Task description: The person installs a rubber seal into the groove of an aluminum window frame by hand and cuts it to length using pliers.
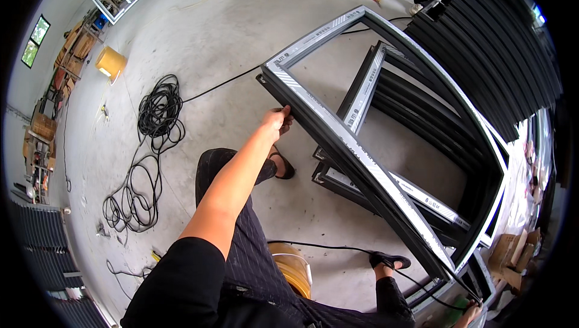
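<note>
A large rectangular window frame (353, 139), dark with pale printed film along its faces, is held tilted in front of me and to my right. My left hand (277, 121) is closed on the outer edge of its near side, close to the left corner. At the lower right, my right hand (471, 314) is closed around the frame's other near corner, partly cut off by the picture's rim. Beneath the held frame, a second film-covered frame (364, 89) leans among more dark frames (416, 108).
Many black frames (482, 44) stand stacked at the far right. A coiled black cable (160, 108) lies on the floor at left, with a strand running under the frames. One yellow bucket (292, 270) is by my legs, another yellow bucket (111, 62) farther left. Cardboard boxes (509, 258) sit at right.
</note>
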Demonstrator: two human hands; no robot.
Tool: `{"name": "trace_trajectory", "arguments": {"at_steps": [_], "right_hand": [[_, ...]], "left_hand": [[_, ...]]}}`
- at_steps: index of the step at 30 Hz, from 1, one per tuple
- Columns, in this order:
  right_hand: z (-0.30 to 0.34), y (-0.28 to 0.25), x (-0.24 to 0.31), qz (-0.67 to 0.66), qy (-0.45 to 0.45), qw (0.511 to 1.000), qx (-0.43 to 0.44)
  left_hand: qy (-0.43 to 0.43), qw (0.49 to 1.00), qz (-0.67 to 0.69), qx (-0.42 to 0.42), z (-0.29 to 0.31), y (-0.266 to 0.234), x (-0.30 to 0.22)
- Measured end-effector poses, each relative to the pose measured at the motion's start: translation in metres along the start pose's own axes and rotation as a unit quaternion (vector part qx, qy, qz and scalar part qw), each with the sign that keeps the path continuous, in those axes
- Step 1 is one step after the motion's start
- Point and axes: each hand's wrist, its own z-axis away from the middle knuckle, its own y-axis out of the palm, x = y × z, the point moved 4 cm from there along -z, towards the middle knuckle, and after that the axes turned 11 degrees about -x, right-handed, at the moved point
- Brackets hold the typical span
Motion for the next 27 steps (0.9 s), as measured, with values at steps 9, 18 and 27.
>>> {"name": "trace_trajectory", "arguments": {"at_steps": [9,18,27], "right_hand": [[-0.015,0.028,-0.104,-0.097,0.069,0.992,0.038],[0.066,0.048,-0.179,-0.201,0.097,0.974,-0.032],[0.151,0.034,-0.033,-0.217,0.125,0.968,-0.025]], "left_hand": [[-0.041,0.996,-0.066,0.043,0.077,0.035,0.038],[-0.102,0.984,-0.097,0.111,0.126,0.069,0.079],[-0.153,0.959,-0.145,0.188,0.227,0.128,0.158]]}}
